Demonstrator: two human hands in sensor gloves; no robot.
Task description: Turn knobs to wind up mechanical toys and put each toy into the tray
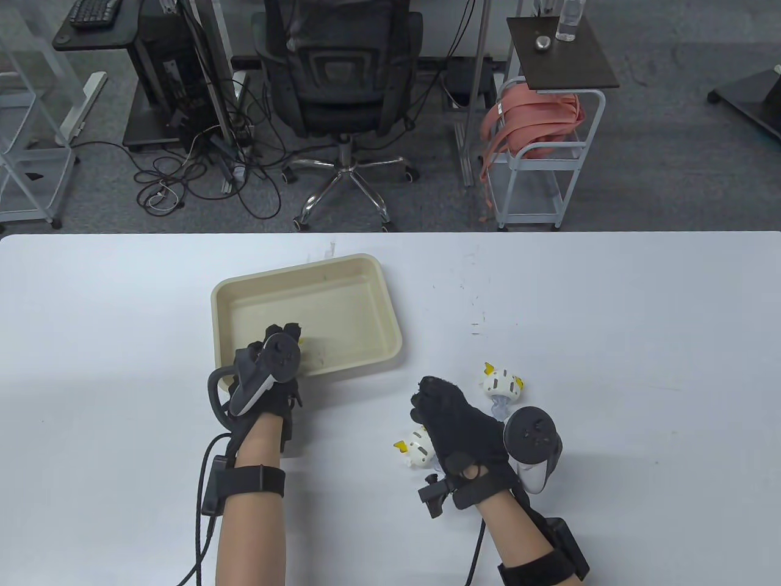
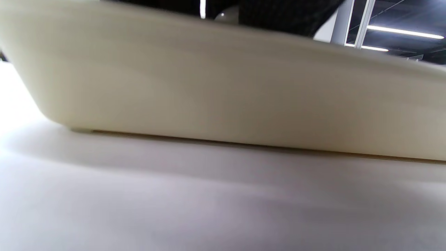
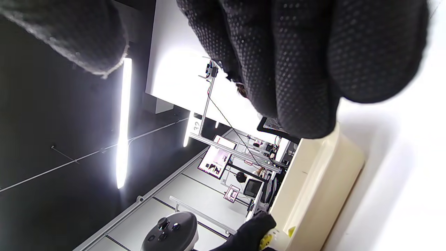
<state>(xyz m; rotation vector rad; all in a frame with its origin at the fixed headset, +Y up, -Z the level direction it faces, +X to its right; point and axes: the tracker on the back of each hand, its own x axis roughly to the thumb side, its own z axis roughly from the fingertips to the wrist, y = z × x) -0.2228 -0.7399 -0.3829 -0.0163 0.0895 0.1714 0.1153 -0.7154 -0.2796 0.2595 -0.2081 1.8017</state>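
A cream tray (image 1: 305,265) lies left of the table's middle; its outer wall (image 2: 223,87) fills the left wrist view. My left hand (image 1: 284,339) reaches over the tray's near rim and grips a white and yellow wind-up toy (image 1: 303,345), mostly hidden by its fingers; the right wrist view shows this toy (image 3: 275,238) at the tray's wall (image 3: 324,181). My right hand (image 1: 439,409) rests on the table with its fingers (image 3: 299,69) curled and nothing seen in them. A second toy (image 1: 503,384) lies just right of it. A third toy (image 1: 415,448) lies against its left side.
Behind the table stand an office chair (image 1: 338,79), a white cart with pink straps (image 1: 537,128) and loose floor cables (image 1: 201,177). The white tabletop (image 1: 640,342) stretches bare to the right of the toys.
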